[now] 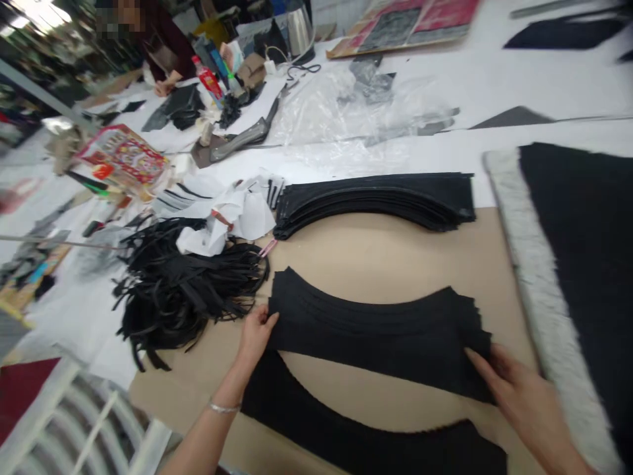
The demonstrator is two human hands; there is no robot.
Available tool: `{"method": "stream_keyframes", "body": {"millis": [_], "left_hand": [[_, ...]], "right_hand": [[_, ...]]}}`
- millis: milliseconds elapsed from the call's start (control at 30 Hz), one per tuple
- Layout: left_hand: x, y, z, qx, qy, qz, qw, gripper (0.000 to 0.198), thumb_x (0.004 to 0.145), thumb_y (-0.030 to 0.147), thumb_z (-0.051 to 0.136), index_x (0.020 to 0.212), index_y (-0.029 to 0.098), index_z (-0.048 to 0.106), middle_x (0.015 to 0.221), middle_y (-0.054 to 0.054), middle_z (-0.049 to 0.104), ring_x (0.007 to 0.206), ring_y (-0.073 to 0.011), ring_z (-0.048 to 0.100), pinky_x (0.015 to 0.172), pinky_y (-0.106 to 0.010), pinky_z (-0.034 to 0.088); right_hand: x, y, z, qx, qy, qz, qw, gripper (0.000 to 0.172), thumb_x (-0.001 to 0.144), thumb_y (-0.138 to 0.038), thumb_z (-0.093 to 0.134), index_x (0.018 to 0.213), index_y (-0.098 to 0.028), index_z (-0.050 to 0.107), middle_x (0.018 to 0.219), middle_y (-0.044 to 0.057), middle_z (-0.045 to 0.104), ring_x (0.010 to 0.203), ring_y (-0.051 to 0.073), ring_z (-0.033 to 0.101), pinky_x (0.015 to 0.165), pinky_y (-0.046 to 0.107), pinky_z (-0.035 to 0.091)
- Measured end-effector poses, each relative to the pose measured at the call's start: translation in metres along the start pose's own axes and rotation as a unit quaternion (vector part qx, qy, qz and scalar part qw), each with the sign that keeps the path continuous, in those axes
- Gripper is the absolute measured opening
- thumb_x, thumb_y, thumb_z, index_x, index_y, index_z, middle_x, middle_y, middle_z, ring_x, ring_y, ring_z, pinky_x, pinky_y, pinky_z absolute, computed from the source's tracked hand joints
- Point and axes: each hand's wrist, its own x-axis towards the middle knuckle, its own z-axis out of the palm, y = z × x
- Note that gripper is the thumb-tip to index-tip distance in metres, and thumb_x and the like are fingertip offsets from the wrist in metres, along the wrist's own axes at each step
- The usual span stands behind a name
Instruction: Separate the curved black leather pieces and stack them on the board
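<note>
A stack of curved black fabric pieces (376, 330) lies on a tan cardboard sheet (376, 257). My left hand (254, 333) pinches the stack's left end, thumb on top. My right hand (519, 389) grips its right end, fingers lying over the edge. A second curved black stack (376, 198) lies further back on the cardboard. Another curved black piece (366, 442) lies nearest me, below the held stack.
A heap of black strips (182, 290) and crumpled white paper (222, 211) sit to the left. A large black cloth with a white fuzzy edge (578, 264) lies on the right. Bottles, scissors, plastic wrap and a seated person (158, 46) are at the back. A white rack (84, 422) stands lower left.
</note>
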Motion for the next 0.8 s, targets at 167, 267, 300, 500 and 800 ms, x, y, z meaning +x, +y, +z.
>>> {"method": "stream_keyframes", "body": {"millis": [167, 267, 300, 500, 800], "left_hand": [[0.003, -0.002, -0.001, 0.03, -0.019, -0.022, 0.999, 0.041, 0.054, 0.053, 0.078, 0.061, 0.02, 0.054, 0.054, 0.001, 0.057, 0.06, -0.0184, 0.057, 0.054, -0.025, 0.044], [0.004, -0.006, -0.002, 0.047, -0.025, -0.021, 0.998, 0.044, 0.054, 0.057, 0.077, 0.064, 0.019, 0.056, 0.059, 0.0, 0.061, 0.061, -0.0191, 0.058, 0.055, -0.026, 0.046], [0.004, -0.007, -0.003, 0.053, -0.026, -0.021, 0.998, 0.045, 0.054, 0.058, 0.077, 0.063, 0.019, 0.056, 0.059, 0.0, 0.061, 0.061, -0.019, 0.058, 0.055, -0.026, 0.046], [0.009, -0.013, -0.004, 0.101, -0.003, -0.011, 0.995, 0.043, 0.055, 0.055, 0.076, 0.058, 0.022, 0.048, 0.051, 0.004, 0.052, 0.058, -0.0184, 0.054, 0.053, -0.025, 0.041], [0.0, -0.001, 0.001, 0.233, 0.044, 0.05, 0.97, 0.029, 0.067, 0.041, 0.066, 0.058, 0.023, 0.045, 0.051, 0.004, 0.045, 0.053, -0.0157, 0.046, 0.055, -0.025, 0.034]], "right_hand": [[-0.005, -0.044, -0.012, 0.012, -0.007, 0.02, 1.0, 0.038, 0.085, -0.06, 0.042, 0.073, -0.024, 0.048, 0.059, 0.0, 0.052, 0.058, 0.02, 0.051, 0.057, 0.032, 0.037], [-0.006, -0.043, -0.013, 0.026, 0.004, 0.024, 0.999, 0.036, 0.086, -0.056, 0.044, 0.073, -0.023, 0.048, 0.059, -0.001, 0.05, 0.057, 0.018, 0.049, 0.056, 0.03, 0.035], [-0.007, -0.042, -0.013, 0.027, 0.008, 0.023, 0.999, 0.035, 0.086, -0.055, 0.045, 0.072, -0.023, 0.047, 0.058, -0.002, 0.049, 0.056, 0.017, 0.048, 0.056, 0.03, 0.035], [-0.008, -0.04, -0.012, 0.026, 0.009, 0.026, 0.999, 0.033, 0.088, -0.052, 0.044, 0.072, -0.023, 0.045, 0.059, -0.002, 0.049, 0.056, 0.018, 0.048, 0.056, 0.03, 0.033], [-0.007, -0.043, -0.013, -0.003, 0.011, 0.039, 0.999, 0.035, 0.086, -0.054, 0.043, 0.072, -0.023, 0.047, 0.058, -0.001, 0.05, 0.055, 0.018, 0.049, 0.056, 0.031, 0.033]]}}
